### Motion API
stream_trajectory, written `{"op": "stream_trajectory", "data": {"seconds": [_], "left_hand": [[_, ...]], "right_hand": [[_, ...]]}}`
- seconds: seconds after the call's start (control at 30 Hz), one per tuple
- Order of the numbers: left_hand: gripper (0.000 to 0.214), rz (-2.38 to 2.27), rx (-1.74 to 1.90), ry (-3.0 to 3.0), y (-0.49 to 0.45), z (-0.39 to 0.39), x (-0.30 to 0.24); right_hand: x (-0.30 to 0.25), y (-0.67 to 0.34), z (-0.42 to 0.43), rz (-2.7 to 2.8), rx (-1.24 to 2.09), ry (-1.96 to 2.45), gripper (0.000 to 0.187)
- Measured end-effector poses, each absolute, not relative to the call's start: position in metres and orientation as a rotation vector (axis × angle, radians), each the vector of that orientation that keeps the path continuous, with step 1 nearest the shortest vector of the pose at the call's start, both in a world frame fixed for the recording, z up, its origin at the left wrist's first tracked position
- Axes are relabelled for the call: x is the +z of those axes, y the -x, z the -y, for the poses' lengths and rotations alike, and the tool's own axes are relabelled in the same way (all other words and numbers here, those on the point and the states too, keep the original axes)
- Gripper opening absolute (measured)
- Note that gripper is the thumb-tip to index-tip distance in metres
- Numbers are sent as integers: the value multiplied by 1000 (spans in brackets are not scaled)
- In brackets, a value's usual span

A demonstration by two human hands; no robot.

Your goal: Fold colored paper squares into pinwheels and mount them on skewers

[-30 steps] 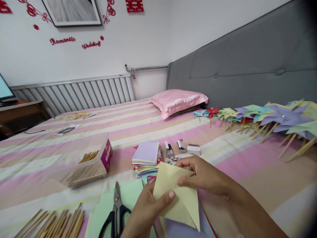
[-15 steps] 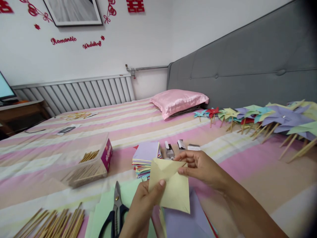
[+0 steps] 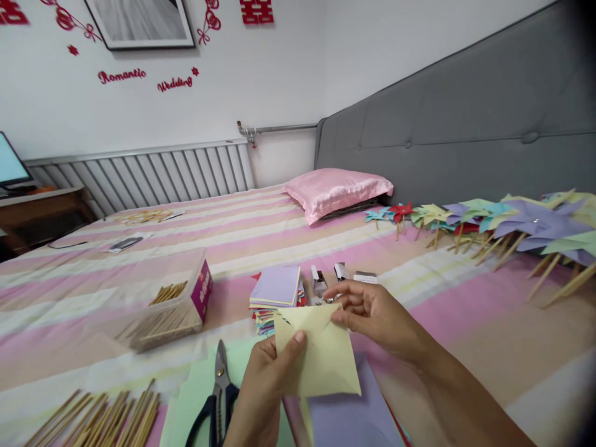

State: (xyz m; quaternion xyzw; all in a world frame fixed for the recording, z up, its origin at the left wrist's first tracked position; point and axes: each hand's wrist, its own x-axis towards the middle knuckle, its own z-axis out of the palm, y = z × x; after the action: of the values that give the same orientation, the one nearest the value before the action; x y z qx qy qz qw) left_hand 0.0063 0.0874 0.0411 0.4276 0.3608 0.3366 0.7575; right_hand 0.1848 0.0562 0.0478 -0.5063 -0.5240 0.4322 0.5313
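Since a second ago we had turned the yellow sheet (image 3: 321,360) in hand. It had read as a triangle with its tip pointing down, away from the left thumb; at this moment it showed as a near-square with a flap folded along the top. Our left thumb had slid up the sheet's edge, and the right fingertips had shifted slightly toward it. Everything else on the bed stayed put.

Head view (the only one):
- left hand (image 3: 267,391): clamped on the sheet's left edge, thumb flat on the front face, fingers hidden behind. No gap in the pinch.
- right hand (image 3: 372,313): thumb and forefinger tips closed on the top right corner, right at the flap; the other fingers were curled loosely.
- The sheet was held up off the bed between both grips, face toward the camera.
- Key relation: the sheet spanned from the left thumb across to the right fingertips. It was close to square, so it had no real long axis. The flap's crease ran along the top between the two grips, and the free corner hung below the right fingertips. Both hands were on the sheet, but the right was the one at the fold.
- Just left of the left fingers: scissors (image 3: 218,397) on a green sheet (image 3: 195,397). Under the held sheet: a purple sheet (image 3: 349,416).
- Just beyond the right fingertips: a paper stack (image 3: 275,292) and staplers (image 3: 318,282).
- Well right of the right fingers: pinwheels (image 3: 512,223).
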Motion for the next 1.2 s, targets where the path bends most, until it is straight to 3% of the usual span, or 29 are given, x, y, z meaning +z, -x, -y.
{"op": "stream_trajectory", "data": {"seconds": [0.4, 0.6, 0.7, 0.77, 0.87, 1.03, 1.2], "left_hand": [[29, -837, 816, -854, 1, -92, 41], [29, -817, 883, -901, 1, -92, 40], [25, -771, 917, -1001, 0, -92, 39], [23, -747, 925, -1077, -1, -91, 39], [25, -780, 952, -1151, 0, -91, 40], [49, -817, 1039, -1065, 12, -98, 41], [47, -638, 793, -645, 17, -104, 44]], "right_hand": [[52, -197, -53, 1312, 936, 1269, 13], [52, -193, -51, 1213, 1184, 1271, 42], [50, -186, -52, 1233, 1282, 1166, 33], [48, -183, -54, 1254, 1231, 1109, 19], [47, -182, -57, 1299, 972, 1127, 14], [47, -188, -61, 1254, 488, 1083, 7], [40, -192, -62, 1262, 513, 935, 7]]}}
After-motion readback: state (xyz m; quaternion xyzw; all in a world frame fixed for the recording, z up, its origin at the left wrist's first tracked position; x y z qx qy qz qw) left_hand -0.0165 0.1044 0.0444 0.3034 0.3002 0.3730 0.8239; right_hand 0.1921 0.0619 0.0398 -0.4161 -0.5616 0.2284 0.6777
